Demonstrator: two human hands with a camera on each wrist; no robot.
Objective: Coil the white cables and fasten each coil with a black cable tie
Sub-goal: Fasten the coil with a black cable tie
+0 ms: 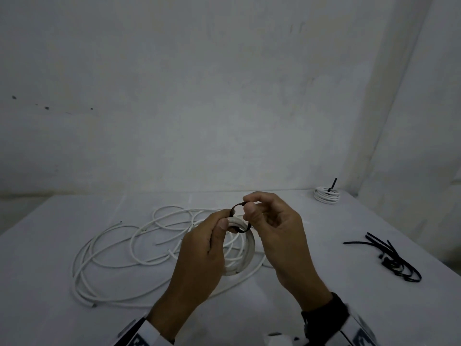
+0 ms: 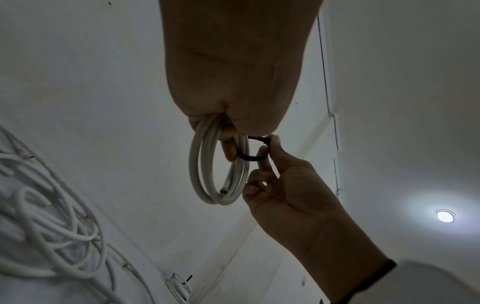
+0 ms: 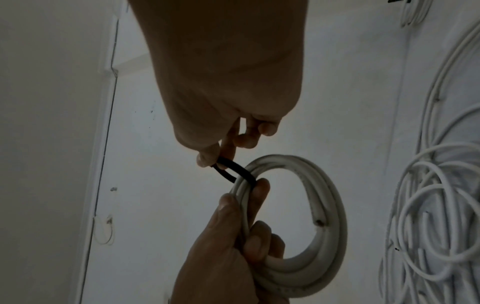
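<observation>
Broadly, the table [image 1: 74,328] spreads pale around the coil [image 1: 245,255], loose cables [image 1: 119,248] left of it, spare ties [image 1: 394,258] near the right edge. Left hand [image 1: 199,258] grips the coil; right hand [image 1: 277,228] pinches the black tie [image 1: 237,208] looped round it.

I look down on a white table [image 1: 74,320] that fills the lower part of the head view, under a bare white wall [image 1: 199,96] with a few dark specks [image 1: 46,108] at its left. At lower right of my left wrist view a round ceiling lamp [image 2: 444,216] glows. A thin wire [image 2: 327,82] runs along the wall near the upper right there.
</observation>
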